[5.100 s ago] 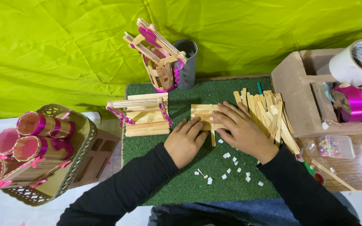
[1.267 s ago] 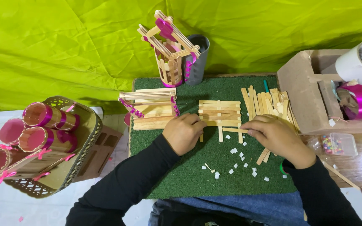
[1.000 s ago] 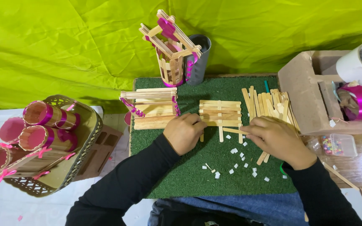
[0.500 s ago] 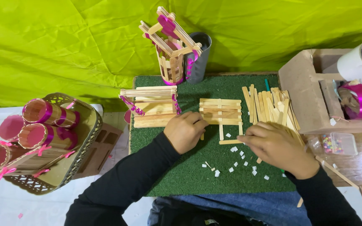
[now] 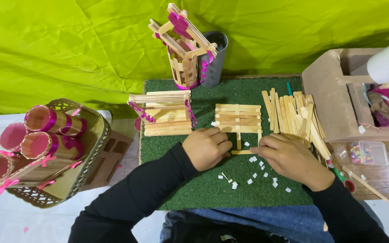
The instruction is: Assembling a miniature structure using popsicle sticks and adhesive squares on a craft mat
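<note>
Craft sticks dominate the green turf mat (image 5: 194, 193) that covers the table. At its middle lies a flat raft of wooden sticks (image 5: 238, 118), several laid side by side with crosspieces over them and two sticks trailing from its near edge. The left hand (image 5: 207, 147) rests on the mat just below that raft, fingers curled in a loose fist; whether it holds anything inside cannot be told. The right hand (image 5: 289, 158) lies palm down beside it, its fingertips pinching or pressing one end of a single loose stick (image 5: 242, 152) that lies crosswise on the mat, touching the foot of one trailing stick.

Small white paper scraps (image 5: 253, 175) are scattered on the mat just in front of both hands. A loose heap of spare sticks (image 5: 296, 114) sits to the right of the raft, a finished stick panel with pink ribbon (image 5: 165, 114) to the left, and a tall stick tower with pink ribbon (image 5: 184, 47) leans beside a grey cup (image 5: 213, 58) at the back. A woven basket (image 5: 88, 148) of ribboned tubes stands well apart to the left.

Risk, as I judge it: the single stick looks lightly held, so a nudge from either wrist could skew it off square. The turf is uneven, and pressing hard might rock the raft's crosspieces loose. The right sleeve sits close to the heap and could drag sticks across the work.
</note>
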